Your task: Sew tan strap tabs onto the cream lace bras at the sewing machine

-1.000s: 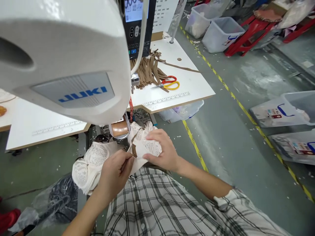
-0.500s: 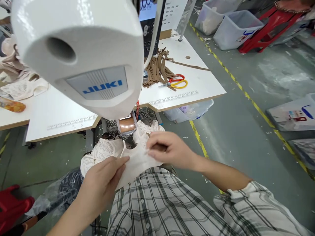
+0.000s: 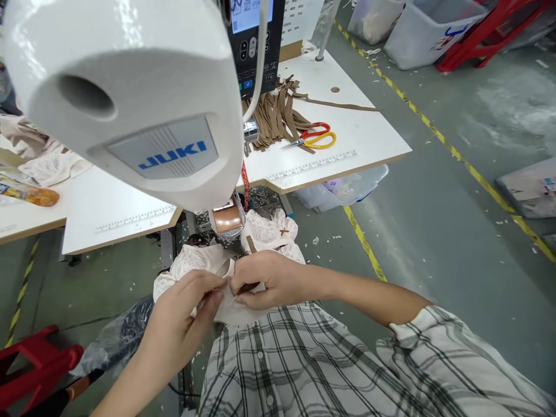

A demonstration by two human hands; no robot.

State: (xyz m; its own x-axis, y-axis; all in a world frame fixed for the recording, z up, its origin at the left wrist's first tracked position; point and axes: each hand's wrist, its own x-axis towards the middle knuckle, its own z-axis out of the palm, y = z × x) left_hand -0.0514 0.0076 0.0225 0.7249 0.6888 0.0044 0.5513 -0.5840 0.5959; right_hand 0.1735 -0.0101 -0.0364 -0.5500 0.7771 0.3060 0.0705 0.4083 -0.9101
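A cream lace bra (image 3: pixel 269 231) lies in front of me, its cups spread below the head of the sewing machine (image 3: pixel 174 116). My left hand (image 3: pixel 189 304) pinches the plain fabric edge of the bra between thumb and fingers. Close beside it, my right hand (image 3: pixel 271 281) is closed on the same part, its fingertips almost meeting those of the left. A short brown strip (image 3: pixel 251 244) shows on the bra just above my right hand. Whatever else lies inside the curled right fingers is too dark to make out.
Brown fabric strips (image 3: pixel 273 119) lie on the white table (image 3: pixel 339 130), beside scissors (image 3: pixel 319 136) with red and yellow handles. A control panel (image 3: pixel 254 52) stands behind the machine head. Clear plastic bins (image 3: pixel 428 35) and a red stool (image 3: pixel 32 365) stand on the floor.
My right hand has moved left to meet the left hand, and the fabric that was stretched between them is now bunched. The view has shifted slightly.
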